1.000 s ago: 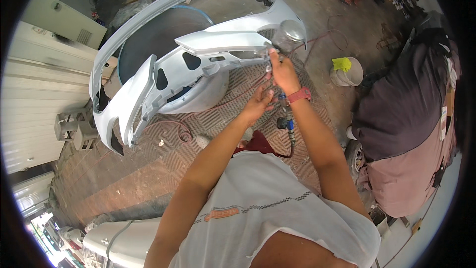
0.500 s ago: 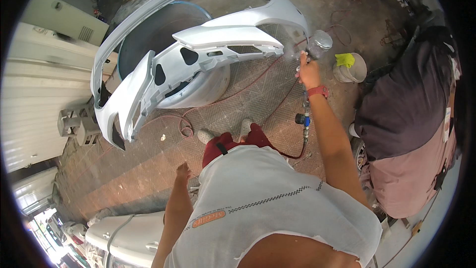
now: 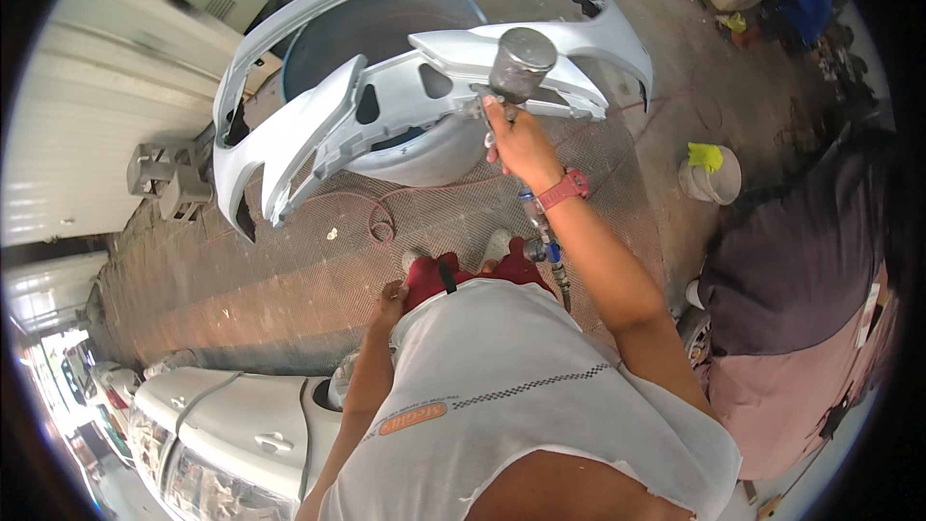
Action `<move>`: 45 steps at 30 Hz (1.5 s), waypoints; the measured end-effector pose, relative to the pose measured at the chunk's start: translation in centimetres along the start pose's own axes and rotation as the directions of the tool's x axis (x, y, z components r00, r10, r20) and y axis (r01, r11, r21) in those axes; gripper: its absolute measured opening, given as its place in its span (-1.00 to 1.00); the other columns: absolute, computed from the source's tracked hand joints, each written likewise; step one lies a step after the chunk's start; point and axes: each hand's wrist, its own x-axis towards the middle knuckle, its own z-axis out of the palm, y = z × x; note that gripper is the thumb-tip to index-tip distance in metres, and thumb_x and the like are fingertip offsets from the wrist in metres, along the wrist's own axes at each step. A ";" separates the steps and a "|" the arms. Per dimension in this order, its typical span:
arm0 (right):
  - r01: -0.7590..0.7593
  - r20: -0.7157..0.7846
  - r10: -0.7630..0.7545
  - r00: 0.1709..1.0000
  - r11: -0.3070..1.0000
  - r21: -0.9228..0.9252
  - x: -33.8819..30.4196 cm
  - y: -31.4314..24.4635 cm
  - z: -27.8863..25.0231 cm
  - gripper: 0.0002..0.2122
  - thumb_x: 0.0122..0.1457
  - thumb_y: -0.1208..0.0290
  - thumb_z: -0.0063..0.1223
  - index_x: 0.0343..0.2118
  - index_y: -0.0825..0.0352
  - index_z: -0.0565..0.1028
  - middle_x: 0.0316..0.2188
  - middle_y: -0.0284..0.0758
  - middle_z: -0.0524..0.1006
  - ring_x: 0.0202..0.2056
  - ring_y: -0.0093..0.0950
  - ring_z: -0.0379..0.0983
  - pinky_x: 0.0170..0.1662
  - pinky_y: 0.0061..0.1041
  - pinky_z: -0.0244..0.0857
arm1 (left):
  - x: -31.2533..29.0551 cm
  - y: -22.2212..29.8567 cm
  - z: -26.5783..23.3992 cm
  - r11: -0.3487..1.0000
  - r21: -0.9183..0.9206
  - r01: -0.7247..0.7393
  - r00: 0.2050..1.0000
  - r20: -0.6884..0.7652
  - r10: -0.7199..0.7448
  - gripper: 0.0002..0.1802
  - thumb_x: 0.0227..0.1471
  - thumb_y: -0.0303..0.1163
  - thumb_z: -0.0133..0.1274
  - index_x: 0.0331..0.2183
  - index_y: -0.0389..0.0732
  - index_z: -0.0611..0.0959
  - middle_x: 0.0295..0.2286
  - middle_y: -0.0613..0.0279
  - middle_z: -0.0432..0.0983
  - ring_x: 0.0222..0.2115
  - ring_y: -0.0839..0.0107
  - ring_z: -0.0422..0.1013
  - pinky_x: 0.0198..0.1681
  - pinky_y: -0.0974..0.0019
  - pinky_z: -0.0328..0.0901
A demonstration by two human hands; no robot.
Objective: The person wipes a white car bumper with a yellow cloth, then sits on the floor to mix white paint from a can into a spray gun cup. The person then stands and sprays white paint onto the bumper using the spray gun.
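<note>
My right hand is wrapped round the handle of a spray gun with a round metal cup on top. The gun sits in front of the right-hand part of a white car bumper, overlapping it in view; whether they touch cannot be told. Below the grip hangs a hose fitting with a blue valve. My left hand hangs low beside my red shorts, holding nothing, its fingers loosely bent and apart. The bumper rests over a big round tub that partly shows beneath it.
A red air hose coils on the mesh-patterned floor. At right stand a white bucket with a yellow-green cloth and a bulky covered object. Grey stools stand left; a white car is at lower left.
My right hand has swung the spray gun leftward, from beyond the bumper's right end to in front of it. The view has shifted, and my left hand is now nearer my shorts.
</note>
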 end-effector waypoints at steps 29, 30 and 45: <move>0.144 -0.338 -0.273 0.901 0.922 -0.360 7.4 -8.6 12.0 -0.33 0.48 -0.19 -0.14 -0.19 0.52 0.63 -0.72 -0.17 0.55 -0.77 -0.36 0.47 -0.67 -0.42 0.37 | -1.3 -24.7 -8.6 0.732 -0.628 0.265 0.935 -0.017 -0.354 -0.40 0.34 -0.04 0.17 0.21 -0.26 0.62 -0.19 0.13 0.69 -0.34 0.38 0.58 -0.29 0.29 0.44; 0.146 -0.318 -0.268 0.909 0.921 -0.360 7.1 -8.9 12.7 -0.33 0.48 -0.19 -0.16 -0.20 0.51 0.63 -0.72 -0.19 0.53 -0.75 -0.37 0.47 -0.68 -0.40 0.34 | -0.9 -24.1 -8.7 0.761 -0.576 0.299 0.929 -0.009 -0.371 -0.37 0.33 -0.03 0.17 0.24 -0.26 0.60 -0.15 0.11 0.70 -0.31 0.37 0.60 -0.27 0.29 0.45; 0.388 0.381 -0.256 0.889 0.862 -0.327 -4.4 -7.4 38.1 -0.41 0.48 -0.15 -0.11 -0.08 0.42 0.62 -0.45 0.00 0.66 -0.34 -0.01 0.66 -0.19 -0.08 0.51 | -0.5 -25.9 -9.5 0.701 -0.657 0.276 0.920 -0.030 -0.390 -0.41 0.35 -0.09 0.18 0.23 -0.28 0.61 -0.05 0.03 0.71 -0.14 0.35 0.64 0.02 0.21 0.46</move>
